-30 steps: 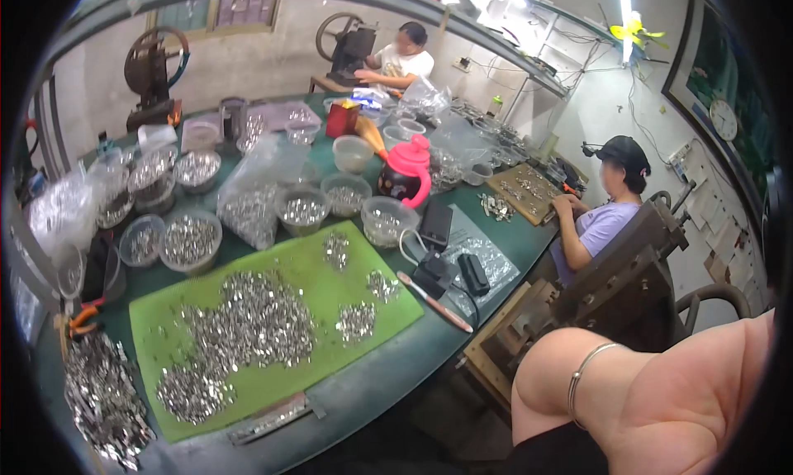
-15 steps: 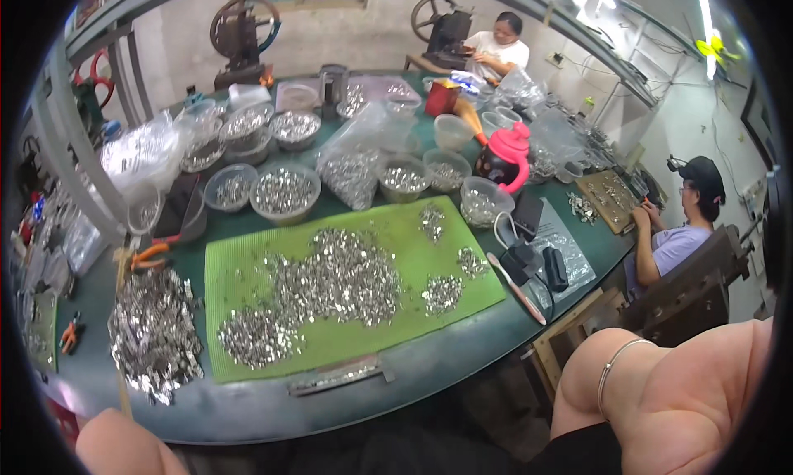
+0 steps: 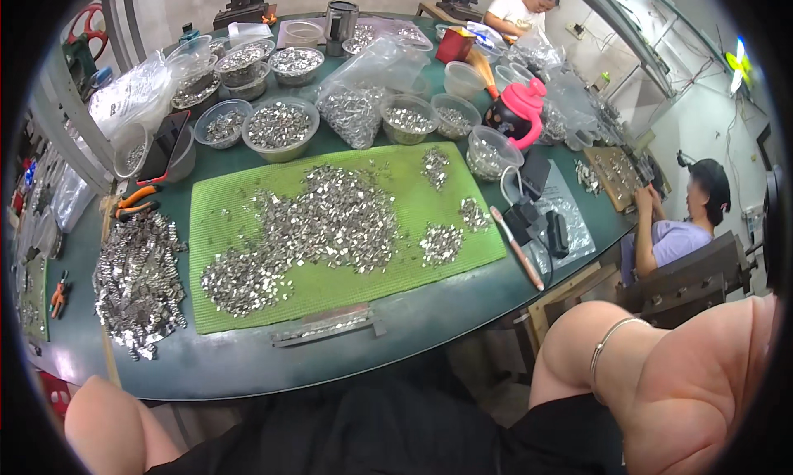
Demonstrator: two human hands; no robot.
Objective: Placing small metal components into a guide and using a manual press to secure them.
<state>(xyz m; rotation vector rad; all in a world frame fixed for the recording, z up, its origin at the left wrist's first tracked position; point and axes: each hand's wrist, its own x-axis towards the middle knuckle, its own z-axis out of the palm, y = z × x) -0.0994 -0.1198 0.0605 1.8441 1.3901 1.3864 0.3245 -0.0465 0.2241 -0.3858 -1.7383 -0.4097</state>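
My right hand (image 3: 570, 347) bends down past a thin metal bracelet at the lower right, beside my black clothing, clear of the table; its fingers are hidden. At the lower left only a rounded bare part of a limb shows, and my left hand cannot be made out. In front of me lies a green ribbed mat (image 3: 372, 285). A wide pile of small shiny metal pieces (image 3: 330, 219) covers its middle, with smaller heaps to the right. Left of the mat rests a heap of metal strips (image 3: 140, 277). A flat metal bar (image 3: 326, 326) lies along the mat's near edge.
Orange-handled pliers (image 3: 132, 202) lie behind the strips. Bowls of metal parts (image 3: 281, 128) and a bulging clear bag (image 3: 351, 116) line the back. A pink-lidded pot (image 3: 520, 111) and black adapter (image 3: 522, 220) stand right. Co-workers (image 3: 681, 227) sit at the right and far side.
The view has tilted down, so the table sits higher and more of my black clothing shows. The far co-worker's head has bent lower. The metal heaps look unchanged.
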